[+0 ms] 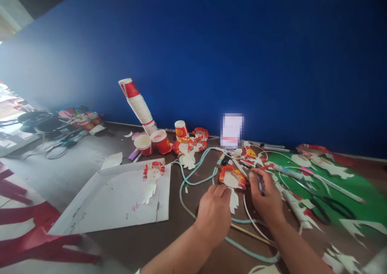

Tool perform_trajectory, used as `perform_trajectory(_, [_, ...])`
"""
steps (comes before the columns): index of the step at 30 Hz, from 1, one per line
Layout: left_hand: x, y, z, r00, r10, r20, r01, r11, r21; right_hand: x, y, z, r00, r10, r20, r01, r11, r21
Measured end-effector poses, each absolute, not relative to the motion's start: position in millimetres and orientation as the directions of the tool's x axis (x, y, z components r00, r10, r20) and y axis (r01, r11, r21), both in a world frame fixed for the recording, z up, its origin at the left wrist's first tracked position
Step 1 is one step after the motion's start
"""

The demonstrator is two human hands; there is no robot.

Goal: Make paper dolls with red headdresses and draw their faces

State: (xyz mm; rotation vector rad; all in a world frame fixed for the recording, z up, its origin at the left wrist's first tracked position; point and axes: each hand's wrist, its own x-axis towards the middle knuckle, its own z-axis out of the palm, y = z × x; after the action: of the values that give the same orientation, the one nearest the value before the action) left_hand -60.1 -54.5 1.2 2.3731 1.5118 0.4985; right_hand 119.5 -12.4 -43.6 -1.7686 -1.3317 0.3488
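Note:
A cut-out paper figure [232, 179] with red-and-yellow curled edging round its top and white strips below lies on the brown table in front of me. My left hand [214, 213] is closed at its lower left edge, fingers bent and pressed on the paper. Just right of the figure, my right hand [267, 197] is closed round a dark pen [260, 185]; the pen's tip is too small to make out. A similar paper figure [150, 189] lies on a white sheet [105, 201] with pink writing. More such figures [187, 155] lie behind.
A tall, leaning stack of paper cups [140, 106] stands by the blue wall [193, 56], near loose red cups [161, 141]. A pale blue cable [184, 197] loops round my hands. On the right, scissors [332, 207] and paper scraps [343, 262] lie about. A pixelated bright screen [232, 129] stands behind.

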Motion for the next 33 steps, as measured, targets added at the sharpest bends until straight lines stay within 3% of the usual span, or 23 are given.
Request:
perform_trajectory(8, [-47, -49, 7, 0.500, 0.859, -0.110, 0.843, -0.453, 0.290, 121, -12, -42, 0.325, 0.908, 0.266, 0.662, -0.017, -0.750])
perform_trajectory(16, [-39, -44, 3, 0.480, 0.850, -0.218, 0.877, -0.460, 0.139, 121, -12, -42, 0.301, 0.917, 0.261, 0.660, -0.003, -0.751])
perform_trajectory(22, [-34, -43, 1, 0.471, 0.862, -0.186, 0.881, -0.469, 0.058, 122, -12, -44, 0.300, 0.918, 0.260, 0.659, -0.003, -0.753])
perform_trajectory(29, [-29, -41, -2, 0.443, 0.877, -0.187, 0.896, -0.439, 0.065, 123, -12, -46, 0.312, 0.906, 0.285, 0.649, 0.016, -0.761])
perform_trajectory(33, [-35, -39, 1, 0.464, 0.867, -0.182, 0.885, -0.446, 0.130, 123, -11, -47, 0.333, 0.897, 0.291, 0.634, 0.016, -0.774])
